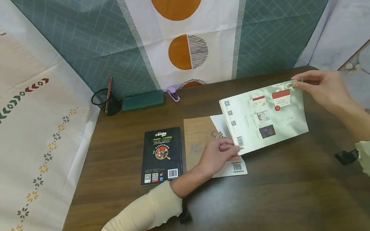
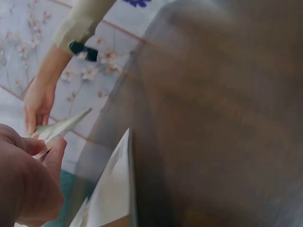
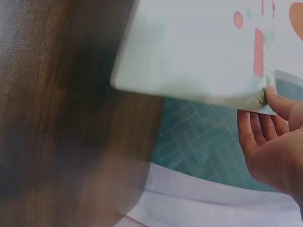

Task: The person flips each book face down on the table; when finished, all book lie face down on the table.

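A pale green book (image 1: 288,124) with small red labels, pictures and a barcode hangs tilted above the table. My left hand (image 1: 214,155) pinches its lower left corner between thumb and fingers. At the upper right corner, my right hand (image 1: 326,87) grips it, thumb on the printed cover and fingers behind, as the right wrist view also shows. Partly hidden under my left hand and the raised book lies a brown and white book (image 1: 196,129). Left of that, a black book (image 1: 159,165) lies flat, its printed cover facing up.
Along the back of the brown table (image 1: 120,206) stand a black mesh pen holder (image 1: 112,107) with a pencil (image 1: 108,94), a dark green case (image 1: 143,100) and a purple stapler (image 1: 172,93). Patterned cloths (image 1: 185,29) hang behind and at both sides.
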{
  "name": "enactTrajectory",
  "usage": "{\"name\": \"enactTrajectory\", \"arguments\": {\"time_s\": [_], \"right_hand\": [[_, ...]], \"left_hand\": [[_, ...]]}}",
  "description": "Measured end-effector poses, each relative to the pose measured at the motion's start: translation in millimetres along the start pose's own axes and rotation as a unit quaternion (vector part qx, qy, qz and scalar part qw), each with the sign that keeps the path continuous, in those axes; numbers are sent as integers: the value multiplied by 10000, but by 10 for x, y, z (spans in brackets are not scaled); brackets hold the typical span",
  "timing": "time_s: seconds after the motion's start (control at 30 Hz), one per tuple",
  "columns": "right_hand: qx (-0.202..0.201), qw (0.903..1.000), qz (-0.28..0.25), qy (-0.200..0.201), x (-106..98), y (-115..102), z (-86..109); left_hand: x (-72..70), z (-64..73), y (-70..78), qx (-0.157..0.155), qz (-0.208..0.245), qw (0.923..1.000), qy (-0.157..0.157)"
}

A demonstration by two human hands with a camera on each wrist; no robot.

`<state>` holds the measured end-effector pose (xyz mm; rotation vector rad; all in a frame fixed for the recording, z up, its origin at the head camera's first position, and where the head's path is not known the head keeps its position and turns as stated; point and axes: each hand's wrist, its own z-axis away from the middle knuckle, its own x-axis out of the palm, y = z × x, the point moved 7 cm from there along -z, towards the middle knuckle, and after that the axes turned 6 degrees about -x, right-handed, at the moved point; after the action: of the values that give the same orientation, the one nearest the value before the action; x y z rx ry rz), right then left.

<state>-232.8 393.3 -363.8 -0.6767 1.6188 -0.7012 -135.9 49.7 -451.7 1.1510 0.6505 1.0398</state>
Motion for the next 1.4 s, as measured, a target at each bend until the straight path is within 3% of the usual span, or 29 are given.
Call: {"name": "enactTrajectory", "arguments": {"time_s": [0.1, 0.4, 0.9, 1.4], "right_hand": [[-35, 10000, 57, -18, 55, -43, -26], [-180, 9997, 6, -143, 241, -90, -90], [-324, 9993, 161, -134, 464, -91, -209], [-226, 9987, 266, -359, 683, 12, -281]], "left_hand": [[70, 14, -118, -361, 325, 9988, -96], [291, 43, -357, -843, 957, 9915, -261], [639, 49, -509, -1164, 1423, 9822, -376], [813, 39, -605, -1515, 1427, 9780, -114]]}}
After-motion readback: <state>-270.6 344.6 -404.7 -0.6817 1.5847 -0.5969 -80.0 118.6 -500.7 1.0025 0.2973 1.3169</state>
